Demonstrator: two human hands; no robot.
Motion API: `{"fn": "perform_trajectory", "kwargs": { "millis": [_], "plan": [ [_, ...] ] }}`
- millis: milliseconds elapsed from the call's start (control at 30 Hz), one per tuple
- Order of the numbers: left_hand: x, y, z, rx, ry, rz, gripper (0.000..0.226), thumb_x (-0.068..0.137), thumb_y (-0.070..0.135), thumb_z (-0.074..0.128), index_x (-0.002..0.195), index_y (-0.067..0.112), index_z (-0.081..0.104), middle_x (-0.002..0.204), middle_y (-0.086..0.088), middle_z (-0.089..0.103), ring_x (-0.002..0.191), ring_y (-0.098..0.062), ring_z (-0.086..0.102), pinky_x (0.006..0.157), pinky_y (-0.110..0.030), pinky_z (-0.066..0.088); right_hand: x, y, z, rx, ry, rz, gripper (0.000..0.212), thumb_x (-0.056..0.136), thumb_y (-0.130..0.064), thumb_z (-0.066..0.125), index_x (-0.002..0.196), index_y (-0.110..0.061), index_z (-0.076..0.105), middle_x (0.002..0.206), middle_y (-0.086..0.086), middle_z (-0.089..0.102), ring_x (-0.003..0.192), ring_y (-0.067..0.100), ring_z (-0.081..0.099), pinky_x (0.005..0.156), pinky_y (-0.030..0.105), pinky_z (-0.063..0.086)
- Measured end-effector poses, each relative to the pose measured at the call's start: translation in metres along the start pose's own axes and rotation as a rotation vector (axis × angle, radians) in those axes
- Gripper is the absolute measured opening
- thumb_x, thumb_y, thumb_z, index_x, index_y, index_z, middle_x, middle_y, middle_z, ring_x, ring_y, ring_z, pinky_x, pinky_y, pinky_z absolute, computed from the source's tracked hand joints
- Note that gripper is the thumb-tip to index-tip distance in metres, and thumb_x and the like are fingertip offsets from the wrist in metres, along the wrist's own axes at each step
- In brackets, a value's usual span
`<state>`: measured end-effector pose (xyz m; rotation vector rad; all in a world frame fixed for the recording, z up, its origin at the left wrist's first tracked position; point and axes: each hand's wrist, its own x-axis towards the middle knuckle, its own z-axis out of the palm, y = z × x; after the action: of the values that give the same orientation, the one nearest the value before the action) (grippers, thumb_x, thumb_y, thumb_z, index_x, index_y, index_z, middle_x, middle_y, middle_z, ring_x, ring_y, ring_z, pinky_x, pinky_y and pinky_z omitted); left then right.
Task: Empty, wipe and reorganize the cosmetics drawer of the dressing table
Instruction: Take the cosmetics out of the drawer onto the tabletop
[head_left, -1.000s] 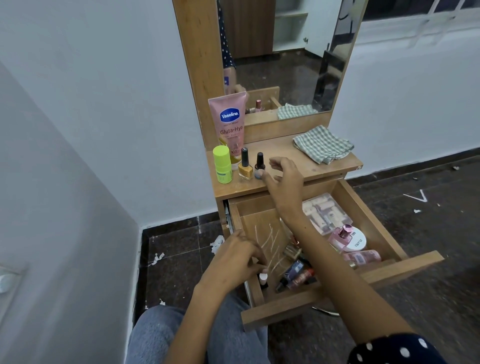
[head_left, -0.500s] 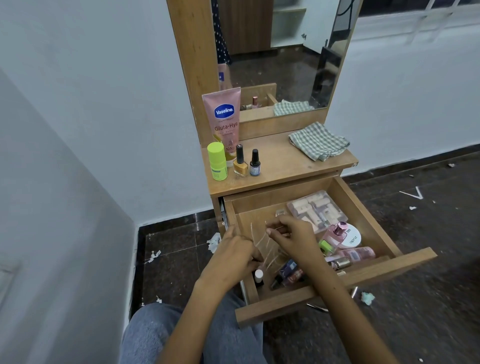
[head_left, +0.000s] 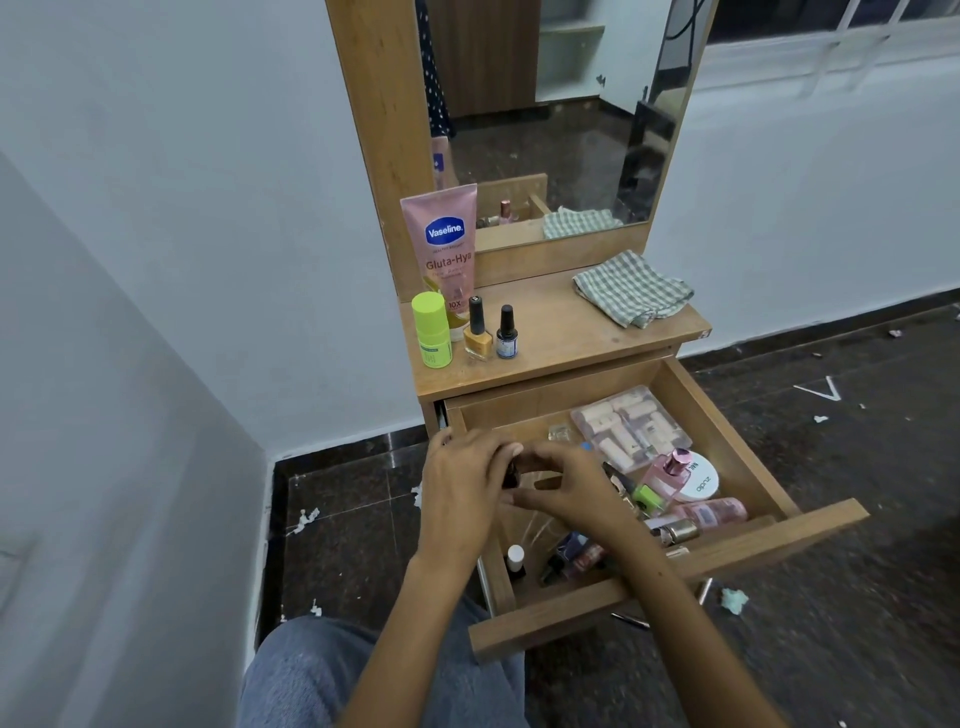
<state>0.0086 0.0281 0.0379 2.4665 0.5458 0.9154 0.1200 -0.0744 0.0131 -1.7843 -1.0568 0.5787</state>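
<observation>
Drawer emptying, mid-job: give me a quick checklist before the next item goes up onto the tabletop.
1. Drawer fully pulled out: ok.
2. Item secured: left hand and right hand meet around a small dark bottle; which hand grips it: cannot tell.
3. Free tabletop space right of blue nail polish: ok.
4. Wiping checked cloth within view on tabletop: ok.
5. Drawer emptied: not ok; pink perfume bottle, white jar, plastic packet remain.

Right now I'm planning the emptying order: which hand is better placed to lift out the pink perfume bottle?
Right hand: it hovers nearer the pink perfume bottle on the drawer's right side; left hand sits farther left.
</observation>
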Motion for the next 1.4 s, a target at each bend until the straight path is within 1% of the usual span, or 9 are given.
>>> {"fn": "perform_trajectory", "kwargs": {
  "millis": [133,200,333,567,700,800,967,1267,1400],
  "plan": [
    [-0.001,0.004,0.001,-0.103,0.021,-0.082,0.015,0.083,0.028,0.071,0.096,0.021,0.074,0.087,0.011,0.071,0.08,0.001,0.06,0.081,-0.032,0.051,0.001,0.001,-0.001,0.034,0.096,-0.029,0.024,0.073,-0.008,0.079,0.094,-0.016,0.072,0.088,-0.01,0.071,0.085,-0.001,0.067,0.076,0.015,0.052],
    [-0.003,0.003,0.0,-0.225,-0.033,-0.195,0.031,0.078,0.039,0.073,0.107,0.026,0.071,0.096,0.016,0.07,0.089,0.004,0.062,0.084,-0.019,0.049,0.001,0.001,-0.003,0.065,0.141,-0.049,0.026,0.074,-0.005,0.076,0.098,-0.013,0.072,0.092,-0.008,0.071,0.088,-0.001,0.066,0.076,0.015,0.053],
    [-0.007,0.002,0.0,-0.311,-0.1,-0.25,0.035,0.073,0.038,0.075,0.107,0.027,0.071,0.103,0.016,0.069,0.092,0.014,0.058,0.081,-0.002,0.04,0.001,0.002,-0.004,0.214,0.191,-0.045,0.03,0.076,0.003,0.073,0.104,-0.005,0.068,0.1,0.006,0.071,0.094,0.011,0.068,0.084,0.029,0.057],
    [0.0,-0.005,-0.004,-0.453,-0.101,-0.309,0.025,0.074,0.022,0.078,0.098,0.03,0.072,0.093,0.015,0.07,0.09,0.002,0.063,0.082,-0.018,0.049,0.001,0.002,-0.003,0.372,0.144,-0.105,0.031,0.075,0.008,0.071,0.104,0.005,0.058,0.103,0.01,0.067,0.102,0.023,0.067,0.088,0.033,0.056],
    [0.005,-0.011,-0.003,-0.393,-0.034,-0.313,0.021,0.078,0.026,0.076,0.098,0.023,0.074,0.093,0.014,0.07,0.092,-0.004,0.063,0.084,-0.033,0.051,0.002,0.004,-0.003,0.286,0.145,-0.134,0.032,0.079,0.006,0.069,0.108,-0.005,0.062,0.108,0.003,0.068,0.106,0.016,0.066,0.086,0.03,0.056],
    [0.013,-0.012,-0.01,-0.33,0.119,-0.328,0.022,0.078,0.025,0.076,0.098,0.018,0.074,0.091,0.011,0.069,0.084,-0.001,0.061,0.077,-0.027,0.05,0.003,0.007,-0.002,0.087,0.197,-0.104,0.027,0.08,-0.003,0.071,0.102,-0.019,0.065,0.101,-0.008,0.069,0.097,0.002,0.065,0.081,0.025,0.057],
    [0.04,-0.025,-0.028,-0.248,0.326,-0.329,0.022,0.079,0.024,0.076,0.099,0.015,0.074,0.094,0.004,0.072,0.088,-0.005,0.062,0.081,-0.021,0.047,0.007,0.02,0.001,-0.09,0.278,-0.029,0.016,0.082,-0.005,0.069,0.093,-0.017,0.069,0.089,-0.009,0.069,0.084,0.003,0.065,0.074,0.017,0.054],
    [0.069,-0.046,-0.017,-0.156,0.312,-0.4,0.028,0.082,0.027,0.073,0.105,0.012,0.073,0.1,-0.002,0.073,0.096,-0.012,0.066,0.087,-0.019,0.045,0.012,0.027,-0.001,-0.23,0.259,0.04,0.009,0.083,-0.012,0.069,0.089,-0.018,0.07,0.083,-0.013,0.066,0.075,-0.005,0.061,0.068,0.003,0.045],
    [0.072,-0.046,-0.008,-0.135,0.295,-0.395,0.029,0.082,0.027,0.073,0.106,0.012,0.073,0.1,-0.003,0.073,0.096,-0.013,0.067,0.087,-0.019,0.045,0.011,0.027,-0.001,-0.224,0.245,0.057,0.009,0.084,-0.012,0.069,0.09,-0.019,0.07,0.083,-0.015,0.065,0.076,-0.005,0.061,0.071,0.006,0.047]
  ]
}}
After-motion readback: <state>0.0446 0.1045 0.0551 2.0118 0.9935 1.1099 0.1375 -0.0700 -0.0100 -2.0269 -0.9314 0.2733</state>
